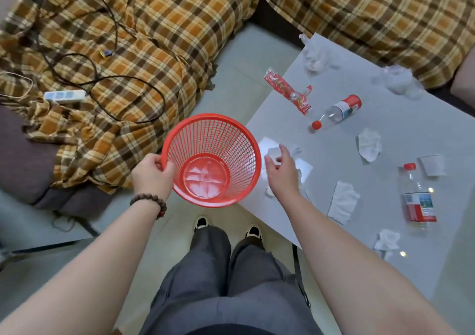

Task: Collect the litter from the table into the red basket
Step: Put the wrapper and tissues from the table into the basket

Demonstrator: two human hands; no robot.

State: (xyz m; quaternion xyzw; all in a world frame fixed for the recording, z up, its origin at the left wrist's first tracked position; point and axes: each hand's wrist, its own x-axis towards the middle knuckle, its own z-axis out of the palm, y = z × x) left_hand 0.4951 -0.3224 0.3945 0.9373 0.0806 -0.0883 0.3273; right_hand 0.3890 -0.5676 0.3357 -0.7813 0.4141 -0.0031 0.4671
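My left hand (151, 175) grips the rim of the red mesh basket (239, 139), which hangs empty just off the table's near-left edge. My right hand (282, 170) hovers over white paper scraps (272, 152) at that edge, fingers spread and touching them. Across the grey table (385, 134) lie a red snack wrapper (288, 90), a clear bottle on its side (336, 112), an upright bottle (419, 201), a white paper cup (433, 165) and several crumpled tissues, such as the tissue (368, 144) and the napkin (343, 202).
A plaid-covered sofa (154, 26) wraps the left and back, with black cables and a white power strip (64, 95) on it. Two crumpled plastic bags (316, 54) sit at the table's far edge. My legs and shoes (226, 229) stand on the floor beside the table.
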